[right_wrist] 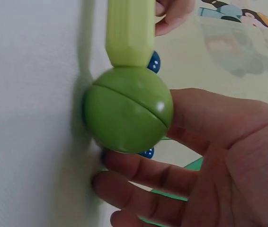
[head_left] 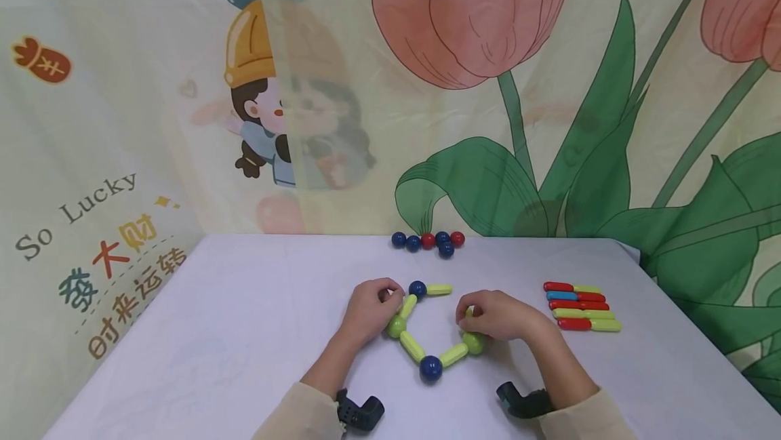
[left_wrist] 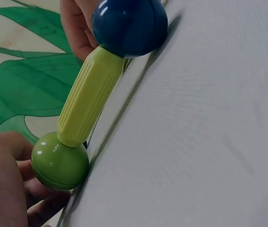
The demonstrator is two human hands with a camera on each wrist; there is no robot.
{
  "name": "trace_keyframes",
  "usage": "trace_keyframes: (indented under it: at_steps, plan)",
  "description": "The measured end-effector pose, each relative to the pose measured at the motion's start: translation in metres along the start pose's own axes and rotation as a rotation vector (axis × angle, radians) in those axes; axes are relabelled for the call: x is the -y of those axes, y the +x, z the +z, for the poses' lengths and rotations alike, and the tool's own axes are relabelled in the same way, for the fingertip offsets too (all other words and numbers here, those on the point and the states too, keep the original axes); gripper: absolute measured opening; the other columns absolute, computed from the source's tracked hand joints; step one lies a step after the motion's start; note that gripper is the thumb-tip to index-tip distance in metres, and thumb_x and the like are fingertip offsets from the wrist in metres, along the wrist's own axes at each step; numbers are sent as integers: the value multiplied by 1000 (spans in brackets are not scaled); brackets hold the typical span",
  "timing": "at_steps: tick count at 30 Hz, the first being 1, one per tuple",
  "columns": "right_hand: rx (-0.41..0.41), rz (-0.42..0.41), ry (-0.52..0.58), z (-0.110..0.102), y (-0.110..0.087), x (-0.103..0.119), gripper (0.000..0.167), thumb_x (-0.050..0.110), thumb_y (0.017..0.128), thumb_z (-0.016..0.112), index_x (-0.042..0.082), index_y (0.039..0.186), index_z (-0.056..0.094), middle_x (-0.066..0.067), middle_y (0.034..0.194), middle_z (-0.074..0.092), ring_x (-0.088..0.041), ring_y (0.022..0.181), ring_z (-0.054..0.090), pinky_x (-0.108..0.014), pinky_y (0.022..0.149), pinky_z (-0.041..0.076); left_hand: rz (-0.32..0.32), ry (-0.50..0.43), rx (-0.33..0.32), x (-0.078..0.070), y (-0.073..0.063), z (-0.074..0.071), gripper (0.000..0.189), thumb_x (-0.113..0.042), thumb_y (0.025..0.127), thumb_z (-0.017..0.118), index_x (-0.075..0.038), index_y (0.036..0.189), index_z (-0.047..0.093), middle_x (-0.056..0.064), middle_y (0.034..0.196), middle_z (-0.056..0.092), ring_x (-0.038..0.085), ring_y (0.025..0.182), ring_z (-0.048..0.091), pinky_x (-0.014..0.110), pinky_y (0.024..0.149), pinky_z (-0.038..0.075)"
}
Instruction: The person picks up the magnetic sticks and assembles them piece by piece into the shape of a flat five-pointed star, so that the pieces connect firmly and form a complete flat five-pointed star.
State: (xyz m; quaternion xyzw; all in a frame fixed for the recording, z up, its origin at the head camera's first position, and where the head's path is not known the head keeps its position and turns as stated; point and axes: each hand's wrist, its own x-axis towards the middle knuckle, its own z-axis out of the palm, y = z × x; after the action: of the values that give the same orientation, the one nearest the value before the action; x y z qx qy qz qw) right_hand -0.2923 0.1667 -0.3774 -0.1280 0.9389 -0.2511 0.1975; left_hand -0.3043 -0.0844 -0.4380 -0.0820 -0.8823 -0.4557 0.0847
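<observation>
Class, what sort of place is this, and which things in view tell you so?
Probably an indoor tabletop play or filming spot: a white-covered table, a printed tulip backdrop behind it, and colourful balls and rods on top.

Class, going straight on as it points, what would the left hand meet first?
The left hand would probably meet the blue ball at the far end of the green rod beside it; depth is unclear.

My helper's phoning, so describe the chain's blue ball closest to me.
Near the middle of the white table lies a rod-and-ball chain. The blue ball forms its near corner, linked by rods to two green balls; all other blue balls lie farther away.
</observation>
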Motion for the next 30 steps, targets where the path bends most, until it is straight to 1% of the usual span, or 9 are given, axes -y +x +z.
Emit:
trace_keyframes:
  at_steps: [3, 6, 9, 12, 16, 19, 22, 26, 30]
  plan:
    - [-16, -20, -3, 1, 2, 1, 9, 17, 93, 73, 19, 102, 72, -3, 90, 62, -19, 84, 56, -33, 71, 53, -6, -15, -8, -1, 0, 1, 18, -21, 93, 65, -15, 103, 78, -4, 77, 61, 14, 78, 56, 27, 71, 48]
    - [-29, -42, 7, 2, 5, 2, 10, 15, 93, 72, 19, 102, 73, -3, 90, 61, -20, 85, 54, -33, 70, 51, -15, -49, 8, -2, 1, 1, 26, -21, 94, 65, -16, 118, 73, 1, 106, 70, 20, 102, 63, 40, 93, 53]
    - [-36, -62, 27, 5, 7, 3, 13, 12, 93, 71, 19, 102, 73, -3, 92, 60, -20, 86, 54, -33, 70, 50, -10, -77, 74, -4, 2, 0, 41, -23, 95, 68, -16, 135, 65, 7, 135, 65, 29, 129, 58, 51, 112, 45]
    - [-35, -77, 38, 6, 10, 5, 14, 9, 92, 70, 19, 101, 73, -2, 93, 61, -19, 88, 54, -33, 71, 51, 12, -62, 166, -7, 6, -2, 50, -27, 96, 69, -16, 143, 60, 9, 146, 60, 33, 141, 51, 55, 119, 38]
    - [-33, -97, 31, 6, 11, 6, 14, 8, 92, 69, 19, 99, 74, -1, 93, 62, -19, 88, 55, -33, 72, 52, 51, 2, 208, -12, 11, -3, 49, -28, 96, 70, -14, 142, 61, 10, 138, 66, 32, 135, 56, 54, 116, 42]
    - [-29, -112, 21, 6, 12, 7, 13, 9, 92, 71, 20, 98, 74, -1, 92, 63, -19, 88, 55, -33, 72, 52, 61, 77, 194, -13, 13, -3, 47, -29, 93, 72, -13, 137, 65, 9, 119, 69, 27, 113, 63, 47, 102, 50]
    - [-24, -121, 12, 5, 12, 7, 13, 10, 92, 73, 22, 97, 74, 0, 92, 62, -19, 89, 55, -32, 73, 52, 64, 160, 192, -14, 13, -2, 45, -32, 90, 75, -14, 131, 69, 6, 106, 63, 22, 98, 58, 40, 89, 49]
    - [-26, -121, 10, 6, 12, 6, 13, 9, 92, 73, 21, 97, 74, 0, 92, 63, -20, 89, 55, -33, 75, 52, 83, 201, 194, -15, 12, -1, 36, -29, 89, 75, -14, 122, 73, 8, 110, 65, 25, 103, 59, 44, 93, 49]
    - [-37, -96, 15, 7, 12, 4, 14, 9, 92, 72, 21, 98, 74, 0, 93, 63, -19, 90, 55, -33, 75, 51, 70, 162, 181, -13, 10, 1, 30, -20, 90, 72, -14, 119, 74, 9, 115, 69, 28, 110, 61, 49, 101, 50]
